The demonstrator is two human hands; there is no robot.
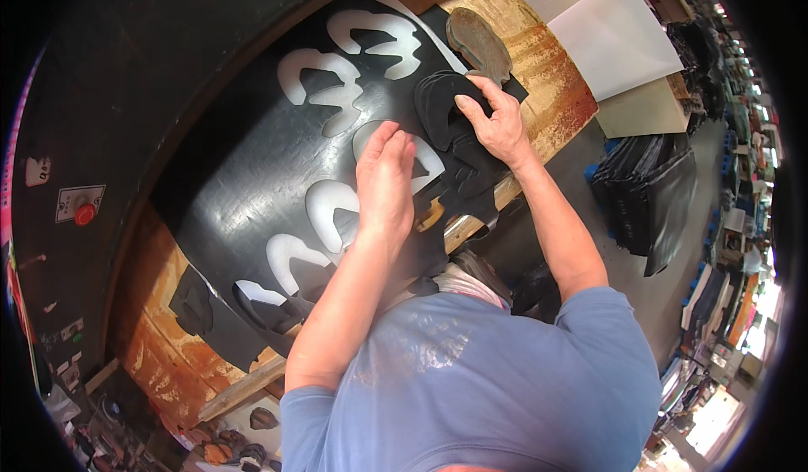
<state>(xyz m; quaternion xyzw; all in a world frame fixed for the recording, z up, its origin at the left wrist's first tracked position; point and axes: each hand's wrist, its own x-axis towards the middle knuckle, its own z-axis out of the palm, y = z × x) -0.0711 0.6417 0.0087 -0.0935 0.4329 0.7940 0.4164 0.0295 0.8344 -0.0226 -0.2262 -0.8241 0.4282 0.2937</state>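
Note:
My left hand (386, 177) is over a black sheet (227, 194), beside curved cut-out openings that show white. Its fingers are stretched out and held together, with nothing visible in them. My right hand (503, 127) rests at the upper right edge of a stack of curved black cut pieces (439, 106). Its thumb and fingers are spread apart, the thumb over the top of the stack. One white opening (427, 169) lies just right of my left fingers. Another white opening (324, 207) is partly covered by my left wrist.
A brown, worn-looking curved stack (480, 41) stands beyond my right hand on a scuffed wooden board (539, 59). A dark machine body with a red button (85, 213) rises at left. Folded black sheets (640, 190) stand at right, below a large white sheet (619, 38).

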